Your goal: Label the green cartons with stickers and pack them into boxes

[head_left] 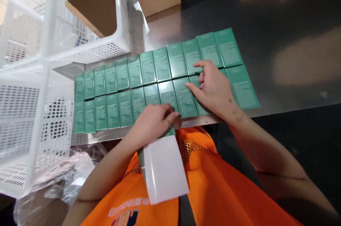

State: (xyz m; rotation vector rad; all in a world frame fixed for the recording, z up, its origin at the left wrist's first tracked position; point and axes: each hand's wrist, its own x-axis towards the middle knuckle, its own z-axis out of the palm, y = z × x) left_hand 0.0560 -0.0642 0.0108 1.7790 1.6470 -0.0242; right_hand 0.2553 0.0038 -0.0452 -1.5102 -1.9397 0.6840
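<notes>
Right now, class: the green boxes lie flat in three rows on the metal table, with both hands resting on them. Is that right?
Not quite. The head view shows the green boxes in two rows, not three. The rest holds: they lie flat on the metal table, with the left hand and right hand on them.

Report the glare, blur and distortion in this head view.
Head view: glare streaks the steel table, with smeared pale reflections at upper right; wide-lens distortion bows the green boxes into an arc; their print is too soft to read; the white sheet at the left hand is washed out.
</notes>
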